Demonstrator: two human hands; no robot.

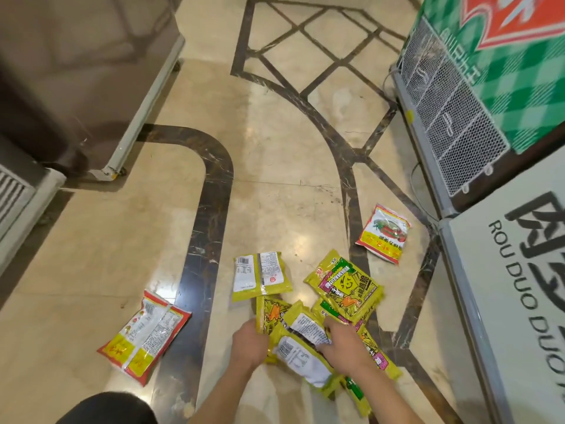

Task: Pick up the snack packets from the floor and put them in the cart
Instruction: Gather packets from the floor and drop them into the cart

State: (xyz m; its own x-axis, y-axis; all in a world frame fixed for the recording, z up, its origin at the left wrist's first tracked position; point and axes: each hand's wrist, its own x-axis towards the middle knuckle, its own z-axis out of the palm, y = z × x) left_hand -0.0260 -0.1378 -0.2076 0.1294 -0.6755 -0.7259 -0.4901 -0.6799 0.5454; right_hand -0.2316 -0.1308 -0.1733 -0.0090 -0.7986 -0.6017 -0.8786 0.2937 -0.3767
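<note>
While a heap of yellow-green plastic snack packets (293,353) lies on the glossy beige marble floor (275,154), the left hand (249,344) grips its left edge with curled fingers and the right hand (347,345) lies over its right side, though whether those fingers pinch a packet or only press cannot be told. Loose on the floor lie a yellow-green packet with its barcode side up (261,280) just beyond the hands, a printed yellow-green packet (345,289) touching the heap, a red-and-white packet (383,235) near the white chest freezer (504,286), and a red, yellow and white packet (143,335) well apart to the left.
</note>
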